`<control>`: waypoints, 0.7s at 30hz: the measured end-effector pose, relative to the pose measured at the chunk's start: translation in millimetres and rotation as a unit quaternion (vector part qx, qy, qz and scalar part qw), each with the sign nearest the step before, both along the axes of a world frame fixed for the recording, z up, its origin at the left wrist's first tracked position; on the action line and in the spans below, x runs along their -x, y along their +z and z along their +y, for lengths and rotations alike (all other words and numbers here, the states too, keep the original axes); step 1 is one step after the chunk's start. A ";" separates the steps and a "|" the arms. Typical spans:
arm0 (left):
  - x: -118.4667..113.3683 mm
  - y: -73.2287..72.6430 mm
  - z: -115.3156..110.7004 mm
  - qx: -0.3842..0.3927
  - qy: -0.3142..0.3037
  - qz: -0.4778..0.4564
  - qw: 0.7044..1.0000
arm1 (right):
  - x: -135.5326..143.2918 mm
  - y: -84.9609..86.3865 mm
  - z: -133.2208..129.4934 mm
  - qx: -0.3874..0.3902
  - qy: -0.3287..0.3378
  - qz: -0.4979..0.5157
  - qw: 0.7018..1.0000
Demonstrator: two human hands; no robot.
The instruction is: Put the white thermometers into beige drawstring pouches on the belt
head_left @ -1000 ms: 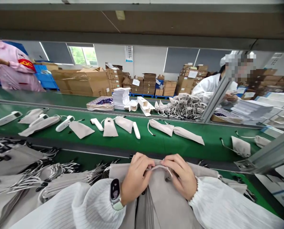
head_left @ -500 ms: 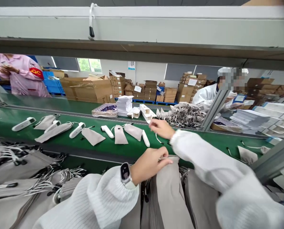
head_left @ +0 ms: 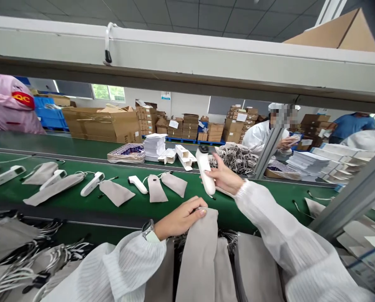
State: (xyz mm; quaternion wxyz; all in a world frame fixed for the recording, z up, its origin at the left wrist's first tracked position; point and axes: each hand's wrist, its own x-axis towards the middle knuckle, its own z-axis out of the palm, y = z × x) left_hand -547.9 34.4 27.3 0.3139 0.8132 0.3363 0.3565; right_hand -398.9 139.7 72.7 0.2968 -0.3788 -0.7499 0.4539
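Observation:
My right hand (head_left: 224, 174) grips a white handheld device, which looks like an infrared thermometer (head_left: 206, 172), upright over the green belt with its dark end on top. Below and to the left, my left hand (head_left: 183, 216) pinches the top edge of a grey drawstring pouch (head_left: 200, 251) that hangs down towards me. More grey pouches (head_left: 256, 268) stand in stacks beside it. On the belt lie several similar white devices (head_left: 93, 183) among flat grey pouches (head_left: 116, 192).
The green conveyor belt (head_left: 162, 212) runs across in front of me. Piles of corded pouches (head_left: 42, 268) lie at lower left. A slanted metal post (head_left: 357, 188) stands at right, and a shelf beam (head_left: 187, 63) crosses above. Co-workers (head_left: 256, 136) are beyond the belt.
My right hand has picked up the white thermometer-like device from the belt and raised it. My left hand, still on the pouch, sits slightly further left in view. The view has tilted up.

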 end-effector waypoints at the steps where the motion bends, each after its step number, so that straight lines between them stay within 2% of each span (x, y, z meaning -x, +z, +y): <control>1: -2.6 1.5 1.1 -0.008 -0.002 0.001 1.000 | -9.4 4.5 -11.8 0.014 0.028 0.068 0.997; 3: -8.3 4.7 2.9 -0.017 0.006 -0.009 1.000 | -22.2 5.4 -33.8 0.039 0.059 0.170 0.983; 6: -15.8 8.6 4.3 -0.021 0.035 -0.042 0.998 | -30.0 -5.0 -51.7 0.067 0.047 0.212 0.974; 9: -20.5 9.0 5.4 -0.035 0.049 -0.076 0.995 | -33.6 -15.3 -50.5 0.081 0.042 0.241 0.966; 12: -22.5 6.4 6.0 -0.044 0.053 -0.091 0.994 | -38.0 -21.8 -41.7 0.056 0.052 0.272 0.959; 14: -22.7 3.7 6.5 -0.050 0.069 -0.084 0.993 | -39.5 -27.0 -37.6 0.029 0.052 0.253 0.966; 18: -21.6 -2.1 10.5 -0.078 0.135 -0.072 0.985 | -30.5 -41.6 -42.7 -0.041 0.062 0.095 0.993; 21: -18.8 -2.0 13.7 -0.102 0.155 -0.068 0.980 | -19.4 -49.2 -51.8 -0.074 0.064 0.015 0.995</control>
